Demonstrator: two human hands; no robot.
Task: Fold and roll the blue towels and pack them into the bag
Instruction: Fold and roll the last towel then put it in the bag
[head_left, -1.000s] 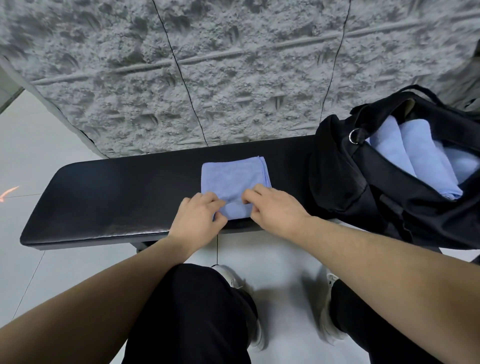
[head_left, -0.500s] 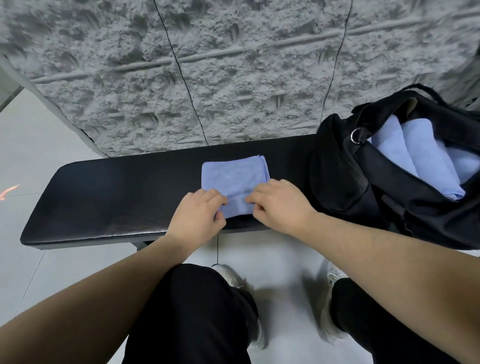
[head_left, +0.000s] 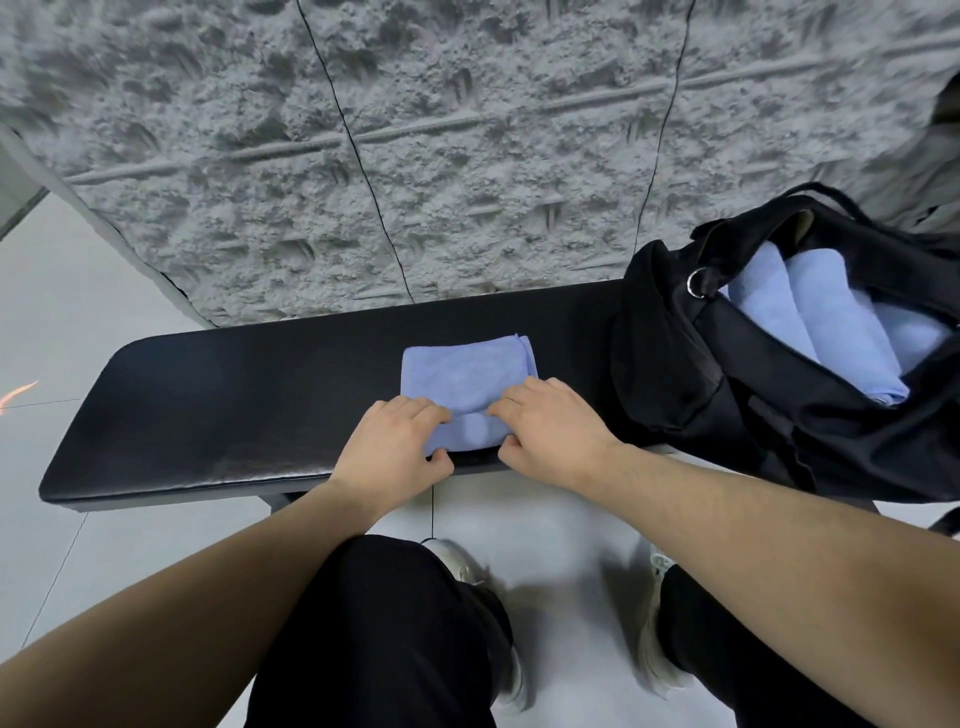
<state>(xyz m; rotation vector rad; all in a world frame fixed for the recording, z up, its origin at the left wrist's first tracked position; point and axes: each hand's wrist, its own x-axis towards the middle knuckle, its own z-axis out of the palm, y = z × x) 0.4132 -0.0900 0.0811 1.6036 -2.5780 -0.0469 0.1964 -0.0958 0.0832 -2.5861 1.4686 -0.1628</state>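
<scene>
On the bench (head_left: 208, 415), left hand (head_left: 387, 449) and right hand (head_left: 550, 431) pinch the towel's (head_left: 462, 371) near edge, starting the roll, which next needs even pushing toward the far edge.

A black padded bench (head_left: 218, 415) is set on pale grey floor tiles (head_left: 78, 291) against a rough grey textured wall (head_left: 467, 130) crossed by thin dark seams.

- The tabletop (head_left: 208, 415) lies bare to the left of the folded towel (head_left: 462, 371), giving wide room on that side.
- To the right, the black bag (head_left: 727, 415) stands close, leaving a narrow strip of tabletop between.
- Behind, the rough grey wall (head_left: 467, 156) meets the tabletop's far edge.
- The bag mouth is open upward, partly filled by rolled towels (head_left: 831, 322).
</scene>
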